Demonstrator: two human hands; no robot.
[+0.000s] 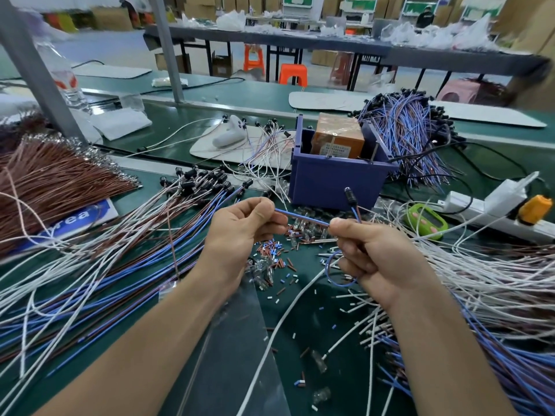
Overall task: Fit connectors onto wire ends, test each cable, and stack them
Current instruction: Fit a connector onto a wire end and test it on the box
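On the head view, my left grip pinches one end of a blue-and-brown cable, which is held just above the green surface. My right grip is clenched around the same cable, whose black connector sticks up above the thumb (a blue loop hangs below that fist). Just behind them stands a purple bin.

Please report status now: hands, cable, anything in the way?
Left hand and right hand both pinch one blue-brown cable, stretched between them. Black plug sticks up by right hand. Nothing blocks; cut scraps lie below.
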